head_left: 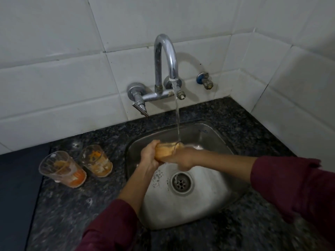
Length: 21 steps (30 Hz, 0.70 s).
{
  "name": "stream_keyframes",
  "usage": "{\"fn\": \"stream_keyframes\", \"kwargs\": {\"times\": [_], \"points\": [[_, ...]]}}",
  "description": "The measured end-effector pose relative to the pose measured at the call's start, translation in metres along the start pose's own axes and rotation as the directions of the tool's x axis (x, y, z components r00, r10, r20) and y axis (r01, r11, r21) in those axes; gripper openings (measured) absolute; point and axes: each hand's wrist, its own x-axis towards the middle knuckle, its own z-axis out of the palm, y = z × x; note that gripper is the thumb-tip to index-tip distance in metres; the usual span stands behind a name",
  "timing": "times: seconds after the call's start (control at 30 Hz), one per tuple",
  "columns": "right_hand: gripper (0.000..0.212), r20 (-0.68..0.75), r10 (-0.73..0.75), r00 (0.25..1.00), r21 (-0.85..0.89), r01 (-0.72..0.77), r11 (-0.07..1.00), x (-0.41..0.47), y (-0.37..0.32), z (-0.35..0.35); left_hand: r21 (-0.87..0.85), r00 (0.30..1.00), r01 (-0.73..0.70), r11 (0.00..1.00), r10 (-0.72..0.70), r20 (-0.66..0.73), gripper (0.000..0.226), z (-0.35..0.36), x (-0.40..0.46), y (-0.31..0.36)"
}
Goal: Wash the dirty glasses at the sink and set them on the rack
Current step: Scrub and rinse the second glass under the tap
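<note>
Glass (167, 150) number one, a clear tumbler smeared orange inside, lies nearly on its side over the steel sink (213, 201), its mouth turned to the right so the thin stream from the tap (165, 57) lands at the rim, which I judge is meant to flood the residue out. The left hand (149, 156) curls round the base end and grips it; the right hand (183, 159) wraps the mouth end, fingers closed about the rim, though whether any reach inside I cannot tell. Holding it low over the basin should keep splashes and a possible slip inside the bowl, since wet glass is slick. Two more dirty glasses (62, 169) stand upright on the speckled dark granite counter (72, 214) just left of the sink, close together, both tapered, transparent and coated with orange pulp that pools at the bottom; they seem parked within easy reach of the left hand. The basin is brushed metal with rounded corners and a ringed drain (181, 183), wet and foamy beside it. Glossy white wall tiles (54, 78) back the chrome gooseneck spout. No rack is in view.
</note>
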Motion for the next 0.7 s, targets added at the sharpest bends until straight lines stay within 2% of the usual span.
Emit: {"fn": "stream_keyframes", "kwargs": {"times": [0.03, 0.07, 0.1, 0.13, 0.17, 0.2, 0.23, 0.27, 0.3, 0.33, 0.37, 0.4, 0.43, 0.47, 0.5, 0.53, 0.57, 0.6, 0.63, 0.67, 0.7], "points": [[0.046, -0.077, 0.019, 0.997, -0.143, -0.030, 0.989, -0.001, 0.003, 0.003, 0.018, 0.999, 0.046, 0.999, -0.046, 0.000, 0.019, 0.000, 0.001, 0.000], [0.044, -0.099, 0.058, 0.993, -0.161, -0.074, 0.984, -0.004, 0.003, -0.002, 0.030, 0.997, 0.077, 0.997, -0.077, 0.006, 0.023, 0.000, 0.001, 0.000], [0.039, -0.090, 0.063, 0.994, -0.104, -0.072, 0.992, -0.006, 0.000, -0.011, 0.040, 0.996, 0.088, 0.995, -0.089, 0.010, 0.026, 0.000, -0.001, 0.001], [0.034, -0.043, 0.068, 0.997, 0.063, -0.065, 0.996, -0.009, -0.004, -0.020, 0.030, 0.997, 0.072, 0.997, -0.073, 0.027, 0.030, -0.001, -0.001, 0.000], [0.033, 0.033, 0.042, 0.999, 0.296, -0.050, 0.954, -0.008, -0.001, -0.030, -0.002, 0.997, 0.035, 0.999, -0.035, 0.065, 0.035, -0.001, 0.001, -0.001], [0.043, 0.116, -0.022, 0.993, 0.599, -0.052, 0.799, -0.011, -0.002, -0.039, -0.058, 0.994, -0.010, 0.998, 0.017, 0.106, 0.039, -0.001, 0.003, -0.001], [0.055, 0.169, -0.092, 0.981, 0.823, -0.089, 0.561, -0.012, -0.006, -0.043, -0.104, 0.989, -0.061, 0.993, 0.074, 0.125, 0.037, 0.000, 0.003, -0.001], [0.065, 0.182, -0.133, 0.974, 0.913, -0.117, 0.392, -0.013, -0.004, -0.044, -0.117, 0.986, -0.107, 0.987, 0.121, 0.116, 0.029, 0.000, 0.003, 0.000], [0.071, 0.161, -0.143, 0.977, 0.913, -0.092, 0.397, -0.011, -0.006, -0.040, -0.105, 0.986, -0.132, 0.986, 0.142, 0.093, 0.018, 0.001, 0.002, 0.002], [0.073, 0.141, -0.114, 0.983, 0.845, -0.060, 0.532, -0.006, -0.004, -0.030, -0.071, 0.989, -0.129, 0.989, 0.134, 0.067, 0.011, 0.003, 0.000, 0.004], [0.071, 0.118, -0.092, 0.989, 0.697, -0.016, 0.717, -0.010, -0.005, -0.025, -0.019, 0.994, -0.104, 0.994, 0.105, 0.037, 0.009, 0.005, -0.002, 0.006], [0.063, 0.068, -0.068, 0.995, 0.402, 0.035, 0.915, -0.011, -0.004, -0.020, 0.027, 0.997, -0.080, 0.996, 0.080, 0.002, 0.009, 0.006, -0.002, 0.009], [0.052, 0.006, -0.037, 0.999, 0.061, 0.037, 0.997, -0.013, -0.003, -0.016, 0.058, 0.998, -0.057, 0.997, 0.059, -0.029, 0.011, 0.007, -0.001, 0.009], [0.043, -0.088, -0.008, 0.996, -0.185, -0.008, 0.983, -0.015, -0.002, -0.014, 0.083, 0.998, -0.034, 0.996, 0.039, -0.052, 0.012, 0.007, 0.000, 0.010], [0.039, -0.132, 0.022, 0.991, -0.268, -0.057, 0.962, -0.014, -0.001, -0.013, 0.093, 0.998, -0.013, 0.996, 0.018, -0.052, 0.012, 0.006, 0.001, 0.011], [0.039, -0.103, 0.029, 0.994, -0.223, -0.052, 0.974, -0.018, -0.003, -0.018, 0.093, 1.000, 0.005, 0.996, -0.002, -0.026, 0.011, 0.006, 0.002, 0.012], [0.042, -0.050, 0.016, 0.999, -0.007, -0.017, 1.000, -0.018, -0.003, -0.023, 0.074, 1.000, 0.015, 0.997, -0.017, 0.018, 0.011, 0.005, 0.004, 0.012], [0.048, 0.050, -0.016, 0.999, 0.333, -0.001, 0.943, -0.017, -0.001, -0.029, 0.033, 0.998, 0.014, 0.999, -0.016, 0.066, 0.010, 0.005, 0.004, 0.012], [0.060, 0.125, -0.111, 0.986, 0.699, -0.008, 0.715, -0.019, -0.002, -0.032, -0.014, 0.994, 0.002, 1.000, 0.000, 0.107, 0.010, 0.005, 0.005, 0.012], [0.071, 0.132, -0.178, 0.975, 0.896, -0.041, 0.443, -0.017, -0.002, -0.032, -0.044, 0.993, -0.018, 0.999, 0.023, 0.120, 0.011, 0.005, 0.007, 0.011], [0.075, 0.130, -0.201, 0.971, 0.953, -0.067, 0.294, -0.014, -0.003, -0.032, -0.057, 0.993, -0.032, 0.998, 0.038, 0.111, 0.013, 0.005, 0.007, 0.010]]}}
